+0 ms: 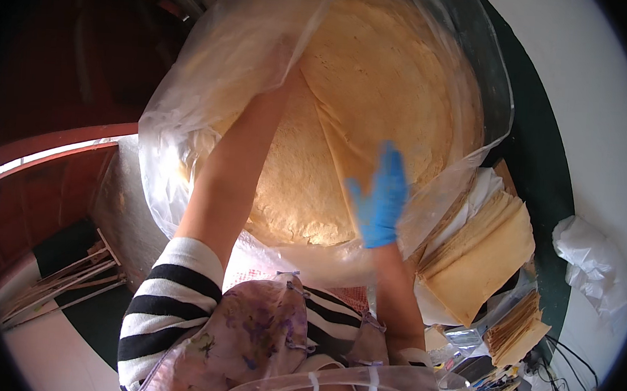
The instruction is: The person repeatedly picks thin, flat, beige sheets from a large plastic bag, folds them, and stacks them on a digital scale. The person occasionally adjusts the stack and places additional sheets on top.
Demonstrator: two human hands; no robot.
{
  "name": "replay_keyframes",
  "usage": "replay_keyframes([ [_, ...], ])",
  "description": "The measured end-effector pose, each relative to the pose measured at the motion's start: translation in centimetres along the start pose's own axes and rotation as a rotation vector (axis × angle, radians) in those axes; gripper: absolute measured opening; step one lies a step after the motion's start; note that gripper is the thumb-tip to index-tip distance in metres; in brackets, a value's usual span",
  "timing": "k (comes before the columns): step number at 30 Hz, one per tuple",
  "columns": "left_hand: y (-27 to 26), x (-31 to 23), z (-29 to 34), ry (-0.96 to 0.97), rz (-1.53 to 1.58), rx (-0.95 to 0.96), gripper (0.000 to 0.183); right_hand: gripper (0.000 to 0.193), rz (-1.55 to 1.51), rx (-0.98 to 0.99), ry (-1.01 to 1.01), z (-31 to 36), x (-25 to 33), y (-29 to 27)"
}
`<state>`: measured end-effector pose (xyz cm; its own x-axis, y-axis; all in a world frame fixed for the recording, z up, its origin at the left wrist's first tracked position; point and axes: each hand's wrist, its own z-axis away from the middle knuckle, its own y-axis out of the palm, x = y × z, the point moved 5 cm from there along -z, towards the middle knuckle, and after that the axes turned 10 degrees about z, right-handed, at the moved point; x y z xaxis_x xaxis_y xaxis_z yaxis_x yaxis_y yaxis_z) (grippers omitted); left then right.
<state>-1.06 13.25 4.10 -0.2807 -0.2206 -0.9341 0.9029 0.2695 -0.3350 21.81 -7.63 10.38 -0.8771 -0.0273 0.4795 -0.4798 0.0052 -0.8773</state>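
Observation:
A big round stack of thin pale-yellow flatbreads (402, 78) lies in front of me, wrapped in a clear plastic sheet (213, 72). My bare left forearm (236, 161) reaches up across the stack. My left hand goes under the lifted plastic near the top and is hidden there. My right hand (380, 196), in a blue glove and blurred, lies flat with fingers spread on the top flatbread, beside a straight fold line in it. I wear a striped sleeve and a flowered apron.
To the right, a pile of folded flatbreads (483, 258) leans against the big stack, with a smaller brown pile (519, 326) below it. Crumpled white plastic (592, 258) lies at the far right. Wooden slats (60, 279) lie on the floor at lower left.

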Motion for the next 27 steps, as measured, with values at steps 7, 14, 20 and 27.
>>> replay_keyframes([
  [7, 0.5, -10.2, 2.8, -0.070, 0.616, 0.263, 0.032, 0.090, 0.112, 0.147, 0.001, 2.9, 0.8, 6.6],
  [14, -4.9, -22.3, 10.8, 0.246, 0.959, 0.399, 0.029, 0.060, -0.041, -0.217, -0.079, 3.4, 0.7, 2.6],
  [20, -18.2, -18.3, 11.0, 0.189, 1.378, 0.007, 0.040, 0.039, 0.206, -0.187, -0.141, 0.5, 1.7, -10.9],
  [27, -20.7, 4.6, 23.4, -0.439, 0.995, -0.456, 0.042, 0.032, 0.159, -0.001, -0.400, -3.8, -1.6, -6.1],
])
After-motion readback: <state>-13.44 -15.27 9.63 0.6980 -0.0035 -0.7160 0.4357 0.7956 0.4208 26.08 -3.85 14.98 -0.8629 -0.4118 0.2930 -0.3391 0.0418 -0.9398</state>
